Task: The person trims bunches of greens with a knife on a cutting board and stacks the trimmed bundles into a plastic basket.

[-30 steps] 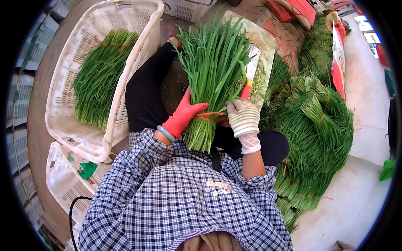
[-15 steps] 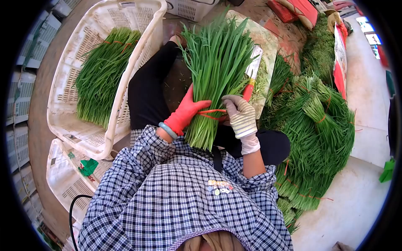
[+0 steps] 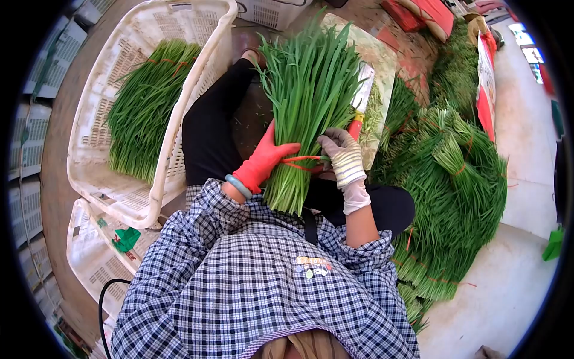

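A thick bunch of garlic chives [image 3: 314,84] stands over my lap, leaves pointing away and cut stems toward me. My left hand [image 3: 266,157], in a red glove, is wrapped round its left side with the thumb across the front. An orange-red tie [image 3: 302,158] crosses the stems just below that thumb. At the right edge of the bunch, my right hand [image 3: 345,157], in a striped glove, has its fingers bent together by the tie's end. Whether the fingertips pinch the tie or a stem is hard to make out.
On the left, a white plastic basket [image 3: 78,143] holds tied chives [image 3: 149,113]. A knife with a red handle [image 3: 355,128] lies on a board [image 3: 385,66] with trimmings. Several chive bunches [image 3: 448,197] are heaped at right. More crates [image 3: 27,197] line the far left.
My right hand has shifted slightly upward, its fingers curling differently at the tie's end. My left hand and the bunch have stayed in place.
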A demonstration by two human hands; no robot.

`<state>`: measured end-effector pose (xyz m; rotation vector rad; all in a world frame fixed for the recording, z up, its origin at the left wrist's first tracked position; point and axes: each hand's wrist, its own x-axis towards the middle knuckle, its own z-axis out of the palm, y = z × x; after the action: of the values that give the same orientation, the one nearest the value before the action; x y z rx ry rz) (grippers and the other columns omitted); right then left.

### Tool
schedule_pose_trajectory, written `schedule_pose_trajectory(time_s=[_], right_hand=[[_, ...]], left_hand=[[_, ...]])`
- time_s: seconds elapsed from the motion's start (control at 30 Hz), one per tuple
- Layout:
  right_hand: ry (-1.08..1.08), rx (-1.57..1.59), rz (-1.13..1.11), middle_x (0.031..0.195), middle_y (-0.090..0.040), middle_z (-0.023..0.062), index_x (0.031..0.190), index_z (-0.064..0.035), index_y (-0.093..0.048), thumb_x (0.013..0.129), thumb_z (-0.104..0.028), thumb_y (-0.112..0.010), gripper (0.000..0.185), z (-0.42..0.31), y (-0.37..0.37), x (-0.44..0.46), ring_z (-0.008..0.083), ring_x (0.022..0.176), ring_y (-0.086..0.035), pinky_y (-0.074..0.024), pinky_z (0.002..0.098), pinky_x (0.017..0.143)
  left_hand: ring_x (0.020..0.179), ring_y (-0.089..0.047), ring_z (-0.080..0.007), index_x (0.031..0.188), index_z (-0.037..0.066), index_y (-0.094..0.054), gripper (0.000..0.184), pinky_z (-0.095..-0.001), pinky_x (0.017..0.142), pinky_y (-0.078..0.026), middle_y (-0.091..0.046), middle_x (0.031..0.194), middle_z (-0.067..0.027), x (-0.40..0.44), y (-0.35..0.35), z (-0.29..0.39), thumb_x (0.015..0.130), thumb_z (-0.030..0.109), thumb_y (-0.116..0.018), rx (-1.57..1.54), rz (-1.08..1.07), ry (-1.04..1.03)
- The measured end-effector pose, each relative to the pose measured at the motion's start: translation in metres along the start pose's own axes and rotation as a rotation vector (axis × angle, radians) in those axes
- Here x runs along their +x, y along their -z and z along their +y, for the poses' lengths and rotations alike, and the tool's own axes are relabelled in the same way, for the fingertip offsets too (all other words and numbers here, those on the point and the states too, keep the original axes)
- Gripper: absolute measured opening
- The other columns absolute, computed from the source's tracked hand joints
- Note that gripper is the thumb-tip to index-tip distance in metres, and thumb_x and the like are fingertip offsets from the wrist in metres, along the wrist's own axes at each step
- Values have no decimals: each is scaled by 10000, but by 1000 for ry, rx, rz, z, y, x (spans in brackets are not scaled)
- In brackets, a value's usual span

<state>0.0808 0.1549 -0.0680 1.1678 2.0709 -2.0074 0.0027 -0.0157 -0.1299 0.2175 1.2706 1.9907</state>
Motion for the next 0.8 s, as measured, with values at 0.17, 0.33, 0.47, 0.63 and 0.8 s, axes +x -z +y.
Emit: schedule_pose_trajectory(time_s=[0.17,0.33,0.47,0.63,0.8], right_hand=[[84,95,27,830,-662,47,1184,14,-627,900,-180,-679,348,10,4,0,82,606,-555,-437,235,492],[97,-31,-59,805,-659,44,1072,37,-674,886,-192,-690,295,7,3,-2,114,645,-568,-478,291,578],[185,-221,-63,730,-656,62,981,-18,-708,849,-247,-709,264,13,7,-1,131,631,-584,-487,284,624],[116,-451,-148,704,-667,65,932,-30,-712,849,-253,-723,239,16,4,0,139,601,-609,-497,288,587],[286,-993,-201,764,-702,112,923,-49,-718,811,-242,-756,226,-18,1,-17,237,633,-664,-527,360,624]], left_hand=[[1201,-528,-197,1527,59,-245,811,-323,1005,-445,-517,1360,-110,1,1,1,843,22,-679,11,-6,-2],[1204,-531,-201,1533,59,-229,851,-321,1011,-441,-513,1365,-118,1,3,-2,826,18,-703,-21,-11,6],[1211,-524,-200,1533,54,-226,855,-324,1017,-437,-505,1375,-117,1,3,-1,825,22,-704,5,-3,14],[1168,-538,-178,1515,51,-269,770,-308,975,-460,-529,1340,-93,0,1,0,854,23,-661,16,-7,-7],[1162,-542,-176,1508,34,-277,770,-314,986,-456,-529,1338,-96,-2,-3,5,843,14,-666,12,3,-23]])
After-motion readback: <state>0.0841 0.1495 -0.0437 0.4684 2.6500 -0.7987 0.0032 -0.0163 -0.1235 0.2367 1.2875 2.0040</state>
